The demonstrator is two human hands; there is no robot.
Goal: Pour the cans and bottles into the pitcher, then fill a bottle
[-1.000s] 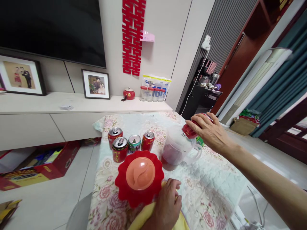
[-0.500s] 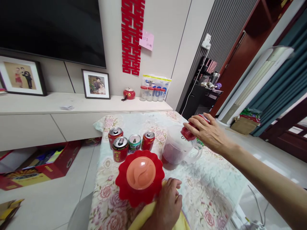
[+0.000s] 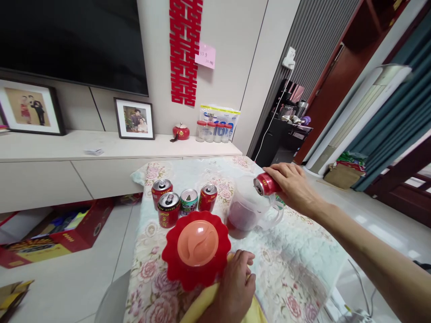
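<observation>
My right hand (image 3: 291,184) is wrapped around a red drink can (image 3: 266,184). The can lies tilted nearly on its side, its top facing left, above a clear plastic pitcher (image 3: 244,215) with dark reddish-brown liquid inside. My left hand (image 3: 237,280) rests loosely on yellow cloth (image 3: 210,298) with its fingers slightly bent and holds nothing that I see. Beside it sits a red scalloped dish (image 3: 173,264) with an orange lid (image 3: 198,242). Behind the dish stand a green can (image 3: 189,202) and several red cans (image 3: 169,211), upright.
A floral cloth (image 3: 148,271) covers the table. Behind it, a white cabinet (image 3: 101,179) bears photo frames (image 3: 134,119), a red pot (image 3: 181,132) and several red-lidded jars (image 3: 211,133). A red box (image 3: 79,229) stands on the floor at left.
My right hand has turned the can so its top now faces left over the pitcher, and the hand has shifted slightly. My left hand has stayed in place.
</observation>
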